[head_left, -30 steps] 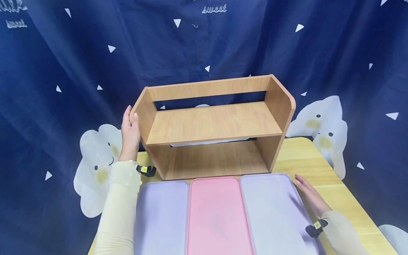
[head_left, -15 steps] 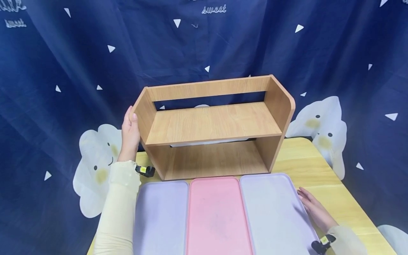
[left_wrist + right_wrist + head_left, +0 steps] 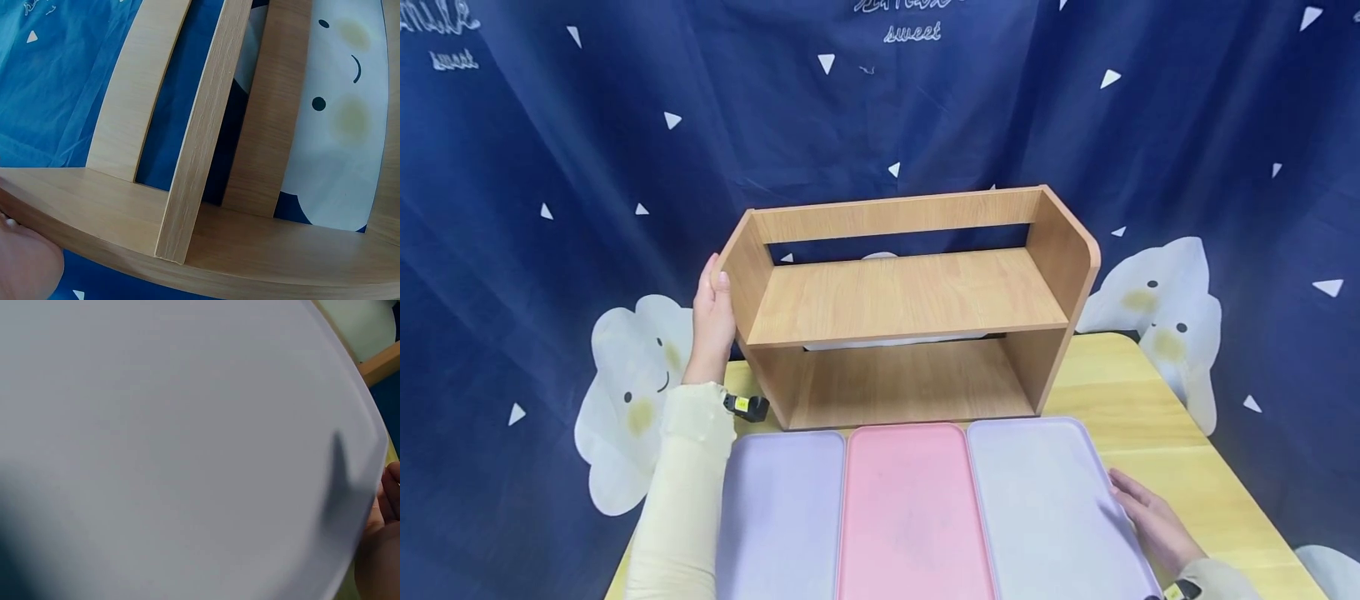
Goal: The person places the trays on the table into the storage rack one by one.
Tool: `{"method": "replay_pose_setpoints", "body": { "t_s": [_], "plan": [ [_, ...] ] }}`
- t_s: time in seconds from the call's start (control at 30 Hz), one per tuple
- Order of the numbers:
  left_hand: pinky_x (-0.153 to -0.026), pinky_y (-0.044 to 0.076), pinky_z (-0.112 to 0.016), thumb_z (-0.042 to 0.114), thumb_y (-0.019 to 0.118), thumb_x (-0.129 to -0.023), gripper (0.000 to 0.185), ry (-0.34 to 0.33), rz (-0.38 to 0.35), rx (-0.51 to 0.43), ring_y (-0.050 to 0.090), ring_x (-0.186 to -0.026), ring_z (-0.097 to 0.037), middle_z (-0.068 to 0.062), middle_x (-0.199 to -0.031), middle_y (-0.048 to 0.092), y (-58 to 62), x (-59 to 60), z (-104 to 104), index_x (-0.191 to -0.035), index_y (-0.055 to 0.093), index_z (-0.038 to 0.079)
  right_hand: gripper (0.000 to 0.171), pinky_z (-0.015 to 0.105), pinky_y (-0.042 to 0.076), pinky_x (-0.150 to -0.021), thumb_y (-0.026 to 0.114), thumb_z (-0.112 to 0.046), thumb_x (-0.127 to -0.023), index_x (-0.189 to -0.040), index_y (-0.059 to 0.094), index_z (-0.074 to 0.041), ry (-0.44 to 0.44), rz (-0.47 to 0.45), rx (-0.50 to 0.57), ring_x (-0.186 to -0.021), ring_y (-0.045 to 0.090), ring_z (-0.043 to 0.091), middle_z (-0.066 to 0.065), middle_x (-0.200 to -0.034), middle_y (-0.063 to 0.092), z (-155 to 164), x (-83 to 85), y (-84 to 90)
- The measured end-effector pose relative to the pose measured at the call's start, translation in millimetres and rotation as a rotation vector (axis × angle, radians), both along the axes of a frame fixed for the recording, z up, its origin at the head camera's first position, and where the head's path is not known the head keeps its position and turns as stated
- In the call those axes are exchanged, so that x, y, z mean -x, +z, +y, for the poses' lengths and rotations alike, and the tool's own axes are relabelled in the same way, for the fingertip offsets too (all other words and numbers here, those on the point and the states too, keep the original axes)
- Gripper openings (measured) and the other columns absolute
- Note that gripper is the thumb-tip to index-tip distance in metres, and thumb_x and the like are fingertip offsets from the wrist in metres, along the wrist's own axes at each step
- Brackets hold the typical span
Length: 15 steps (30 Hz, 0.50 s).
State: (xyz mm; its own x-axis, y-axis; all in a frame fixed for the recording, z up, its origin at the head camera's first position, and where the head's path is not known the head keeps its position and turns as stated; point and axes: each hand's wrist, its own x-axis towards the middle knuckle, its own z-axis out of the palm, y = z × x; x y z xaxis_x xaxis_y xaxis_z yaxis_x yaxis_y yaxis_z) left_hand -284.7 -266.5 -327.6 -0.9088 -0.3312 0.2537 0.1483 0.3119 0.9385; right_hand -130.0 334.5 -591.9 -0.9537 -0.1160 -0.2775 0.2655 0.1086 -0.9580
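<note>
A two-tier wooden desktop shelf [image 3: 910, 292] stands at the back of the table. My left hand [image 3: 712, 321] grips the front edge of its left side panel, thumb in front and fingers around the outside. In the left wrist view, part of that hand [image 3: 28, 259] shows beside the shelf's side panel [image 3: 112, 200]. At the right, my right hand [image 3: 1152, 517] lies against the outer rim of the right-hand pale lilac tray [image 3: 1052, 500], fingers loosely extended along it. The right wrist view shows this tray [image 3: 206, 437] close up, with the right hand [image 3: 381, 544] at its edge.
A pink tray [image 3: 913, 508] lies between the pale tray and a lilac tray [image 3: 786, 508], all in front of the shelf. The wooden table [image 3: 1157, 433] extends to the right. Behind hangs a dark blue curtain [image 3: 962, 108] with clouds and triangles.
My right hand has slid toward me along the right tray's outer rim and now lies against it. The left hand keeps its grip on the shelf. The head view has tilted slightly.
</note>
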Motion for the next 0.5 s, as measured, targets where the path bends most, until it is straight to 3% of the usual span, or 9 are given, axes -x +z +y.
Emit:
{"method": "replay_pose_setpoints", "body": {
  "t_s": [0.13, 0.2, 0.27, 0.33, 0.4, 0.5],
  "plan": [
    [-0.111, 0.026, -0.047, 0.049, 0.030, -0.099, 0.055, 0.000, 0.007, -0.003, 0.028, -0.139, -0.021, 0.004, -0.155, 0.023, -2.9, -0.5, 0.7, -0.151, 0.018, 0.032, 0.066, 0.006, 0.037, -0.080, 0.045, -0.026, -0.100, -0.145, 0.013, 0.009, -0.021, -0.004, 0.018, -0.094, 0.041, -0.024, -0.042, -0.106, 0.042, 0.0, -2.1, -3.1],
    [-0.111, 0.026, -0.047, 0.048, 0.030, -0.100, 0.055, 0.000, 0.015, -0.005, 0.029, -0.139, -0.022, 0.004, -0.155, 0.024, -3.8, -0.1, 0.9, -0.150, 0.019, 0.031, 0.051, 0.008, 0.040, -0.080, 0.046, -0.022, -0.100, -0.146, 0.030, -0.008, -0.044, -0.004, 0.078, -0.096, 0.046, -0.020, -0.038, -0.108, 0.048, 0.6, -2.7, -4.7],
    [-0.111, 0.026, -0.048, 0.046, 0.031, -0.100, 0.054, 0.000, 0.025, -0.008, 0.029, -0.139, -0.022, 0.004, -0.154, 0.024, -4.0, 0.3, 1.2, -0.150, 0.019, 0.031, 0.034, 0.011, 0.043, -0.079, 0.045, -0.017, -0.100, -0.133, 0.049, -0.025, -0.065, 0.005, 0.158, -0.096, 0.052, -0.014, -0.033, -0.107, 0.054, 1.3, -2.7, -5.8],
    [-0.111, 0.026, -0.048, 0.046, 0.031, -0.100, 0.053, 0.002, 0.030, -0.010, 0.030, -0.138, -0.022, 0.003, -0.154, 0.025, -3.8, 1.0, 1.4, -0.150, 0.020, 0.032, 0.031, 0.014, 0.046, -0.079, 0.044, -0.012, -0.099, -0.111, 0.059, -0.037, -0.075, 0.020, 0.248, -0.096, 0.056, -0.007, -0.028, -0.106, 0.059, 2.5, -2.0, -6.8],
    [-0.111, 0.027, -0.047, 0.047, 0.031, -0.100, 0.053, 0.007, 0.032, -0.010, 0.030, -0.138, -0.022, 0.004, -0.154, 0.025, -3.4, 1.3, 1.6, -0.150, 0.020, 0.033, 0.038, 0.015, 0.047, -0.079, 0.043, -0.008, -0.099, -0.103, 0.063, -0.040, -0.079, 0.035, 0.331, -0.096, 0.058, -0.004, -0.025, -0.107, 0.061, 3.4, -0.9, -7.0],
    [-0.111, 0.027, -0.046, 0.050, 0.030, -0.099, 0.054, 0.009, 0.022, -0.010, 0.030, -0.138, -0.021, 0.004, -0.154, 0.025, -2.9, 1.3, 2.1, -0.150, 0.019, 0.034, 0.042, 0.014, 0.046, -0.079, 0.042, -0.003, -0.098, -0.105, 0.065, -0.038, -0.075, 0.054, 0.428, -0.098, 0.057, -0.005, -0.025, -0.110, 0.061, 4.4, 0.1, -5.9]
  ]
}}
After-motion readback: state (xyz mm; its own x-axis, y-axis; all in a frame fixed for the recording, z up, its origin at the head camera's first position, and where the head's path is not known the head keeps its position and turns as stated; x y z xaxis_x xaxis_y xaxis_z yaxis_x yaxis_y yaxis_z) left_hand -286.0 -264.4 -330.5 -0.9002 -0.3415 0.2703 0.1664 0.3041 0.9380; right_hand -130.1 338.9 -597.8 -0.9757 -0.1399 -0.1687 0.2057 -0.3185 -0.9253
